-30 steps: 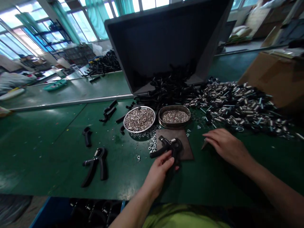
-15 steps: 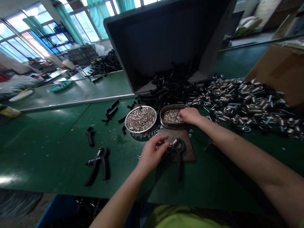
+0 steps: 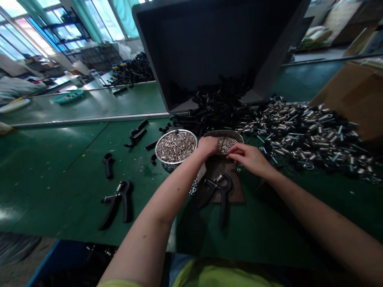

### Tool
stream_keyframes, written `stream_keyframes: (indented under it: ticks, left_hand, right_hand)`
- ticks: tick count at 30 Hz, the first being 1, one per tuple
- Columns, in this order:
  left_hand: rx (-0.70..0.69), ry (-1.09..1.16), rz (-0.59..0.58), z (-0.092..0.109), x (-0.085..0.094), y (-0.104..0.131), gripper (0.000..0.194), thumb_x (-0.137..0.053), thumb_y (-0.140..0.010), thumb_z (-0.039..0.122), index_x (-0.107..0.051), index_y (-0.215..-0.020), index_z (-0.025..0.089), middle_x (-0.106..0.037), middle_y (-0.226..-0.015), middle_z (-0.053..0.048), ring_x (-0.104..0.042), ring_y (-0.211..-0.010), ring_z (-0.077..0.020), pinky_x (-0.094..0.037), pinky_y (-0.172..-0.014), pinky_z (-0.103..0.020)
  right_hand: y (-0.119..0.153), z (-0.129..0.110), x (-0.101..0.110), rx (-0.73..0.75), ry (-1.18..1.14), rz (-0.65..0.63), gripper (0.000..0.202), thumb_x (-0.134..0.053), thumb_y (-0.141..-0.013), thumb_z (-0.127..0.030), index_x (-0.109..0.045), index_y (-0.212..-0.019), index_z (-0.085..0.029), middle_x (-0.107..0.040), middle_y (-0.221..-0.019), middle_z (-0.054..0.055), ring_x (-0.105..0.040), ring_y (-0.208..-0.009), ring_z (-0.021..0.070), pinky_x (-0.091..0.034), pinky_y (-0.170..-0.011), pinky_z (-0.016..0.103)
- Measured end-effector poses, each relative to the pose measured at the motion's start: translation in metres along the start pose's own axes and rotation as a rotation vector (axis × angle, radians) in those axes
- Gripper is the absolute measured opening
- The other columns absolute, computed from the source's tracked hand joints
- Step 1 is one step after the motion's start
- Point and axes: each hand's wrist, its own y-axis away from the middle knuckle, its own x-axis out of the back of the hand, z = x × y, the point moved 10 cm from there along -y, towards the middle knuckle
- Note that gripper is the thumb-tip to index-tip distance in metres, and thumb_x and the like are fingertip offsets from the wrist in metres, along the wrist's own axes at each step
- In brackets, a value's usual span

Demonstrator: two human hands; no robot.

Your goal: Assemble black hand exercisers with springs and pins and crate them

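My left hand (image 3: 208, 146) reaches over the left rim of an oval tin (image 3: 242, 139) of small metal parts (image 3: 226, 144), its fingertips hidden. At the tin's right front edge is my right hand (image 3: 250, 159), thumb and fingers drawn together in a pinch; anything between them is too small to make out. Just below both hands, a black hand grip strengthener (image 3: 223, 197) with a metal spring lies on a brown plate (image 3: 237, 187), untouched. Left of the tin stands a round metal dish (image 3: 176, 146) full of small silvery pins.
Another hand grip strengthener (image 3: 127, 201) and a single black handle (image 3: 108, 165) lie to the left. Loose nuts (image 3: 193, 186) sit beside the plate. A grey crate (image 3: 209, 48) on its side spills black handles; springs and bolts (image 3: 314, 131) are heaped at right before a cardboard box (image 3: 353, 95).
My left hand has left the hand grip strengthener and moved up to the oval tin. My right hand has drawn out of the tin to its right front edge. The view has shifted slightly.
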Motion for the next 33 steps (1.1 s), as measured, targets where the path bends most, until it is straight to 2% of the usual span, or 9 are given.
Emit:
stream_keyframes:
  ticks: [6,10,12,16,20,23,26,30,33]
  left_hand:
    - [-0.031,0.126,0.119,-0.004,0.008,0.007,0.019,-0.062,-0.075,0.02,-0.071,-0.092,0.016,-0.07,-0.097,-0.012,-0.064,-0.095,-0.0254,-0.047,-0.084,-0.032]
    - [-0.045,0.244,0.222,-0.008,0.023,0.03,0.019,-0.054,-0.083,0.021,-0.069,-0.095,0.018,-0.071,-0.093,-0.007,-0.064,-0.09,-0.0192,-0.047,-0.081,-0.028]
    - [-0.047,0.436,0.242,-0.013,0.026,0.047,0.018,-0.054,-0.084,0.02,-0.066,-0.095,0.017,-0.07,-0.086,-0.004,-0.064,-0.079,-0.0152,-0.049,-0.073,-0.025]
    - [-0.008,1.134,0.18,-0.03,0.008,0.086,0.009,-0.063,-0.076,0.019,-0.062,-0.084,0.014,-0.065,-0.07,-0.001,-0.058,-0.059,-0.0103,-0.047,-0.058,-0.023]
    - [0.061,1.453,0.096,-0.038,-0.023,0.119,0.012,-0.067,-0.071,0.02,-0.061,-0.078,0.013,-0.064,-0.07,-0.001,-0.057,-0.061,-0.0089,-0.048,-0.063,-0.023]
    - [0.059,1.447,0.045,-0.033,-0.039,0.136,0.014,-0.067,-0.071,0.025,-0.06,-0.076,0.013,-0.061,-0.067,0.001,-0.055,-0.059,-0.0087,-0.046,-0.061,-0.023]
    - [0.037,1.276,0.033,-0.024,-0.045,0.145,0.014,-0.066,-0.073,0.027,-0.061,-0.075,0.014,-0.058,-0.064,0.003,-0.051,-0.056,-0.0088,-0.039,-0.056,-0.021]
    - [-0.037,1.029,0.08,-0.008,-0.037,0.152,0.008,-0.063,-0.077,0.025,-0.062,-0.076,0.016,-0.062,-0.07,0.002,-0.053,-0.065,-0.0117,-0.038,-0.061,-0.022]
    - [-0.115,0.871,0.14,0.004,-0.027,0.153,0.003,-0.061,-0.079,0.019,-0.063,-0.077,0.018,-0.064,-0.076,0.001,-0.056,-0.075,-0.0145,-0.04,-0.071,-0.025]
  right_hand:
    - [0.028,0.005,-0.03,0.023,-0.004,-0.161,0.009,-0.062,-0.074,-0.027,-0.067,-0.074,-0.02,-0.068,-0.078,0.001,-0.063,-0.075,0.0172,-0.046,-0.071,0.029]
    - [0.03,-0.003,-0.038,0.103,0.028,-0.189,0.007,-0.063,-0.074,-0.024,-0.068,-0.073,-0.019,-0.066,-0.08,0.002,-0.061,-0.077,0.0167,-0.045,-0.071,0.029]
    - [0.029,-0.005,-0.041,0.123,0.053,-0.199,0.006,-0.063,-0.074,-0.023,-0.068,-0.073,-0.019,-0.065,-0.08,0.002,-0.061,-0.077,0.0162,-0.045,-0.07,0.028]
    - [0.027,-0.007,-0.044,0.114,0.128,-0.208,0.007,-0.063,-0.075,-0.022,-0.068,-0.074,-0.019,-0.065,-0.08,0.002,-0.06,-0.074,0.0152,-0.044,-0.069,0.027]
    - [0.024,-0.01,-0.048,0.062,0.246,-0.259,0.007,-0.062,-0.076,-0.022,-0.068,-0.075,-0.018,-0.066,-0.081,0.003,-0.06,-0.076,0.0155,-0.043,-0.067,0.025]
    - [0.02,-0.01,-0.051,-0.007,0.316,-0.326,0.007,-0.062,-0.075,-0.022,-0.067,-0.076,-0.018,-0.067,-0.076,0.002,-0.061,-0.071,0.0155,-0.041,-0.062,0.024]
    - [0.013,-0.012,-0.053,-0.039,0.326,-0.378,0.004,-0.065,-0.069,-0.019,-0.067,-0.072,-0.017,-0.067,-0.068,0.001,-0.06,-0.064,0.0154,-0.038,-0.055,0.024]
    - [0.008,-0.013,-0.058,-0.029,0.32,-0.417,0.004,-0.065,-0.066,-0.014,-0.066,-0.067,-0.018,-0.066,-0.066,0.0,-0.059,-0.064,0.0143,-0.037,-0.054,0.023]
    - [0.016,-0.011,-0.057,-0.015,0.316,-0.391,0.009,-0.063,-0.07,-0.018,-0.067,-0.078,-0.019,-0.066,-0.071,-0.001,-0.059,-0.068,0.0142,-0.039,-0.059,0.023]
